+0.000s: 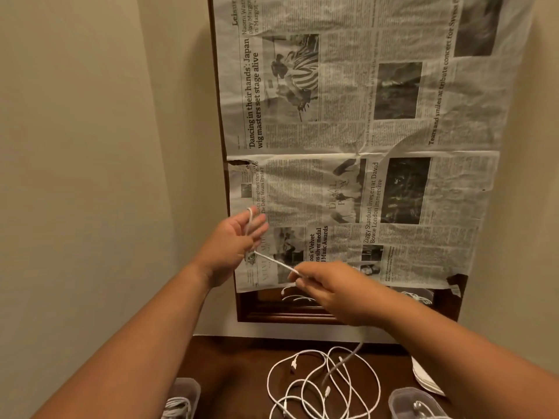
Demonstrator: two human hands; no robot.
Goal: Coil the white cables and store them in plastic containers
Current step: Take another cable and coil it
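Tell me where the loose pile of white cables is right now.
Head view, bottom centre: the loose cables lie tangled on the dark table, between the left container and the right container, below the right hand pinching another white cable.

One wide-angle head-worn view looks forward and slightly down, close to the far wall (75, 146) and newspaper (332, 131). The bench (230, 358) lies along the near edge, with the left hand (234, 240) and right hand (335, 290) raised mid-frame.
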